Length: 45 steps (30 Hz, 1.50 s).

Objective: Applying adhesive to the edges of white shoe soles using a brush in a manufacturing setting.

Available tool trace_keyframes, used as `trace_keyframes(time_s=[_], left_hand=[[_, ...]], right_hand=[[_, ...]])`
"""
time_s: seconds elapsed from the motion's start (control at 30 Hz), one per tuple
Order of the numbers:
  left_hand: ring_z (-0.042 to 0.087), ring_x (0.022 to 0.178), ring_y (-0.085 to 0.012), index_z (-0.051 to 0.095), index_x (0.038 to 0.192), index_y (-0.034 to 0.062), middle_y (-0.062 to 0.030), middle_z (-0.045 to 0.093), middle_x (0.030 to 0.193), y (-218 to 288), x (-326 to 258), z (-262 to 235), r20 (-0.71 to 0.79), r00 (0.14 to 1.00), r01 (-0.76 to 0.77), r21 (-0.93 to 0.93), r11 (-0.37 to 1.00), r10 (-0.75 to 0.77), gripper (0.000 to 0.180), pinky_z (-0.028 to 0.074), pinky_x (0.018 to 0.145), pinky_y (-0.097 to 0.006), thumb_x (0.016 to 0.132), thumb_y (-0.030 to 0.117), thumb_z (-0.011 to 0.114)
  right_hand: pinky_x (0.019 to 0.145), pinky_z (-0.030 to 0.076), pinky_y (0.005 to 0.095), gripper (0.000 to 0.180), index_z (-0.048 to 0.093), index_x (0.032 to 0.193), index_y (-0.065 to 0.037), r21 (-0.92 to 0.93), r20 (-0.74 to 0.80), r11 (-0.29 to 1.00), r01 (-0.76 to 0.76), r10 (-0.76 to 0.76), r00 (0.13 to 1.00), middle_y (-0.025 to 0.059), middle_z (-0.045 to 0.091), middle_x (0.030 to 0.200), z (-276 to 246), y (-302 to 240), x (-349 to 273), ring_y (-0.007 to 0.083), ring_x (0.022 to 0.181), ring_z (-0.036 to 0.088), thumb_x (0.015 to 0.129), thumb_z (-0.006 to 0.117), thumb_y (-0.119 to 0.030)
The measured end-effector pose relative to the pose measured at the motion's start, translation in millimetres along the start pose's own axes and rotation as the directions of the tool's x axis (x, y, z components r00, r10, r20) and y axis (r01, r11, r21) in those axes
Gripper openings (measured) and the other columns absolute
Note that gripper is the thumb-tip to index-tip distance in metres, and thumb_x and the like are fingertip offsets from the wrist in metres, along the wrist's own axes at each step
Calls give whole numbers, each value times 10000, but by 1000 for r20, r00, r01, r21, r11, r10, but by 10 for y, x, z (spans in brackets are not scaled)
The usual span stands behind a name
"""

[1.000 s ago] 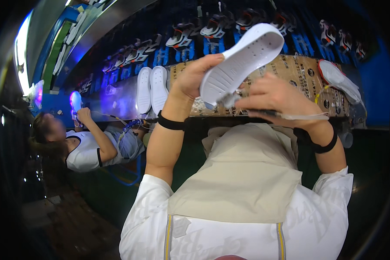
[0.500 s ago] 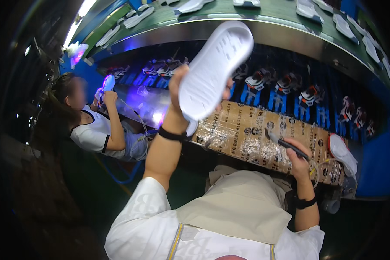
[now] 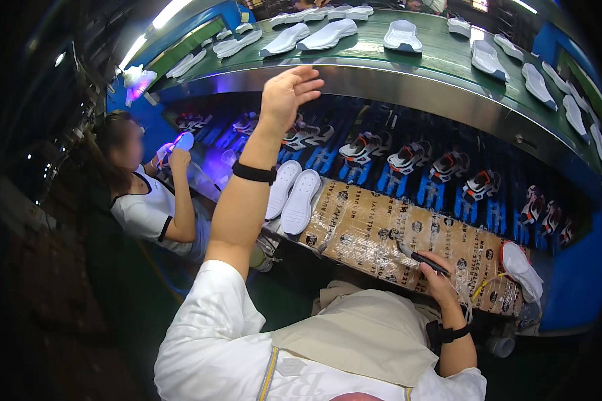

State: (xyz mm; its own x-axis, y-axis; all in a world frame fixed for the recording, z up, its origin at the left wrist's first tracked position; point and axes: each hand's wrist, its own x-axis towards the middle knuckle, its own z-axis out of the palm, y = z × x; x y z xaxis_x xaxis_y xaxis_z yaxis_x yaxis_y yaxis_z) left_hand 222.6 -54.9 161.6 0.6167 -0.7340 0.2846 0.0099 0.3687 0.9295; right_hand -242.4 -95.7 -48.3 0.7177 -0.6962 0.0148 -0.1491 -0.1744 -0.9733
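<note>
A: Far left of the cardboard-covered bench [image 3: 381,234], a co-worker [image 3: 147,200] in a white top holds a sole [image 3: 184,140] up under violet light, same spot as half a second ago.

B: And here's the change! The left hand [image 3: 286,93] is up by the steel edge of the green conveyor [image 3: 408,63], fingers spread apart, palm empty. A moment ago it gripped a white sole; now that sole's gone from it, and I can't tell which of the white soles on the belt it is.

A: Below that hand, a pair of white soles [image 3: 291,197] lies side by side at the bench's left end.

B: Moving right, the right hand [image 3: 438,274] rests on the bench, fingers closed around a dark pen-like tool [image 3: 421,257], as before.

A: At the bench's right end, one white shoe with red trim [image 3: 522,271].
</note>
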Motion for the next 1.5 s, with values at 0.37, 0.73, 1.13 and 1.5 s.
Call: trace_keyframes(time_s=[0.37,0.73,1.13,1.5], left_hand=[[620,1215,-407,680,1248,-57,-304,660,1234,115,1279,-767,26,821,45,993,-111,570,697,489,1045,-468,812,484,740],[704,1055,-428,745,1074,-93,-295,733,1075,172,2100,-1386,-66,942,149,961,-234,330,801,531,956,-469,866,671,626],[556,1336,-436,482,1537,234,-237,607,1409,325,2652,-2938,-148,945,311,687,-657,292,572,393,1082,-674,966,258,501],[679,1149,-380,757,1170,112,-188,723,1216,442,2656,-3254,-51,953,209,823,-529,297,367,525,987,-503,901,350,683]], right_hand=[[903,517,328,294,722,1167,24,-16,-94,1000,-12,10,996,147,739,1093,94,381,133,232,1003,690,928,715,-148],[862,517,348,310,715,1162,43,-16,-253,1000,19,-22,967,156,723,1032,156,707,218,256,938,676,911,727,-139],[867,498,375,364,708,1125,68,-52,-187,994,-100,89,978,154,664,986,96,730,221,265,937,635,903,721,-221],[880,484,373,416,704,1120,80,-34,-230,999,-9,0,973,141,656,993,163,924,170,262,941,619,914,709,-281]])
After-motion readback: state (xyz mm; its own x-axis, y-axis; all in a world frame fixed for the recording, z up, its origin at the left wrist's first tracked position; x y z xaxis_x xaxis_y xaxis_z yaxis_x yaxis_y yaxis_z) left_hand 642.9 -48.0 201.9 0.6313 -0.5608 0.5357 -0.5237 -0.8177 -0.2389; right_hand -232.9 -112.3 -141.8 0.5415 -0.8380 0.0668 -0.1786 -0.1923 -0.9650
